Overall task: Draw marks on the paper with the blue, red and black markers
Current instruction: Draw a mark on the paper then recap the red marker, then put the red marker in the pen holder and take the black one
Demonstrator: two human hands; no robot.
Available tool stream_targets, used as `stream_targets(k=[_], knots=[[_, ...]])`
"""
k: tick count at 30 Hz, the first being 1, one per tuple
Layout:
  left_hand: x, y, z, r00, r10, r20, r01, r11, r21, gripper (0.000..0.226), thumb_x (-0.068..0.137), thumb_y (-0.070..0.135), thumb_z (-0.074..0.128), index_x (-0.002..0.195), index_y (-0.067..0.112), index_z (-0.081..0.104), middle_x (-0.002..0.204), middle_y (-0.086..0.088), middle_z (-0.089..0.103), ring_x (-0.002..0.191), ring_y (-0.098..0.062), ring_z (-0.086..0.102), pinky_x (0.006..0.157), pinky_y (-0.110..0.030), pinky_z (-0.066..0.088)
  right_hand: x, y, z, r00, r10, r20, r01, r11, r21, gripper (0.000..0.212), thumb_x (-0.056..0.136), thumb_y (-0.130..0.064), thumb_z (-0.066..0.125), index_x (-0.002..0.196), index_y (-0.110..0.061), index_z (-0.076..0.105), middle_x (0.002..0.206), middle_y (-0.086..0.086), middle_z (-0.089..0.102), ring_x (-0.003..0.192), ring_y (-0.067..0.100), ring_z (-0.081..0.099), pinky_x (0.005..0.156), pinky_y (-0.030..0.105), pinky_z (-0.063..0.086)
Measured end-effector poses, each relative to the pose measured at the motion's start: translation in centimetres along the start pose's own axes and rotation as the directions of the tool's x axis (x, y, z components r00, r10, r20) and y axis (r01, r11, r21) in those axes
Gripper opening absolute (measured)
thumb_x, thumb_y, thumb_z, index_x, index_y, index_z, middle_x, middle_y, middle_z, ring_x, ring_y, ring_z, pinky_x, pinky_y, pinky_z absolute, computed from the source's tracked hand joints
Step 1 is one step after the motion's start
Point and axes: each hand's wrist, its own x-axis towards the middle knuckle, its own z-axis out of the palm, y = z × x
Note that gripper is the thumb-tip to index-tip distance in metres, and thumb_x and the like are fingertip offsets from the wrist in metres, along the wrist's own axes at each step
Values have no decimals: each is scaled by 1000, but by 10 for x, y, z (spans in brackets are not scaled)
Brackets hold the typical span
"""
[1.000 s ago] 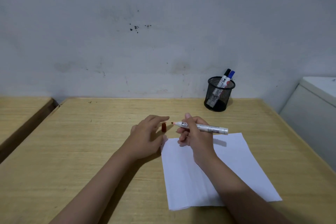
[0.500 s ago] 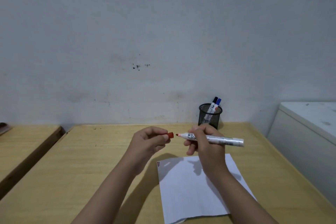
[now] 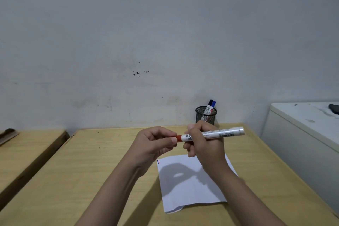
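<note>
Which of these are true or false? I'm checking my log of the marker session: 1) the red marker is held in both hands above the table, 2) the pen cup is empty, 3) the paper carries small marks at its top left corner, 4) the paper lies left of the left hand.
1. True: the left hand pinches the red cap end of the red marker while the right hand grips its barrel.
2. False: the pen cup holds a black marker and a blue marker.
3. True: the paper shows small blue and red marks there.
4. False: it lies below the hands, mostly under the right one.
</note>
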Motion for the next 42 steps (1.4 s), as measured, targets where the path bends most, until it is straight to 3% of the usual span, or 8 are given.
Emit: stream_targets(k=[7,13,17,20,23,29,36,42], knots=[[-8,5,10,995,96,-39,-95,995,21,10,59,1,72,64,10,73,62,-5,69,62,-15,65,66,-21,54,-2,-5,-1,1000,21,-3,-21,993,113,29,79,-20,59,53,-11,50,41,1,53,31,11,45,34,24,40],[0,0,5,954,178,-241,-141,977,162,14,70,-5,73,69,8,72,63,0,70,63,-11,63,65,-20,51,-3,-4,-7,872,439,217,-422,898,-124,55,67,-58,65,70,-3,62,53,10,64,32,15,47,39,25,45],[9,-9,7,912,277,-302,-157,917,367,9,69,-1,75,70,8,71,70,-7,75,69,-20,70,63,-24,53,-4,6,-16,974,20,227,84,895,-438,22,74,-25,78,69,-9,64,58,-3,62,46,6,51,51,19,42],[18,-13,11,918,273,-287,-148,908,392,9,69,1,75,71,9,72,76,-16,75,82,-37,69,73,-41,56,12,16,-26,902,-245,357,420,691,-588,19,71,-23,75,83,-12,66,77,-2,65,73,6,58,66,12,44],[31,-16,17,925,274,-263,-163,911,378,8,69,2,76,71,8,71,77,-20,73,79,-39,67,75,-43,55,29,26,-37,861,-313,400,503,630,-591,15,75,-17,73,87,-10,66,79,2,66,75,8,59,69,16,47],[73,-26,30,930,292,-221,-210,919,333,12,71,3,76,80,7,70,75,-14,72,68,-13,65,63,-14,52,68,37,-60,781,-378,498,624,434,-650,22,79,-13,67,100,-12,65,85,1,68,78,13,60,71,22,47],[160,-69,43,874,391,-289,-197,828,525,23,73,24,74,94,17,68,94,3,71,89,-8,65,78,-16,48,152,33,-99,900,-401,-171,277,829,-486,34,78,-2,70,99,-29,66,80,-4,67,61,4,63,64,15,52],[215,-104,51,893,423,-152,-192,665,721,42,74,38,70,110,16,64,116,-1,64,110,-17,56,99,-37,42,202,67,-121,874,-341,-347,140,859,-492,28,75,-6,72,93,-22,59,72,-1,64,56,-1,63,56,12,49]])
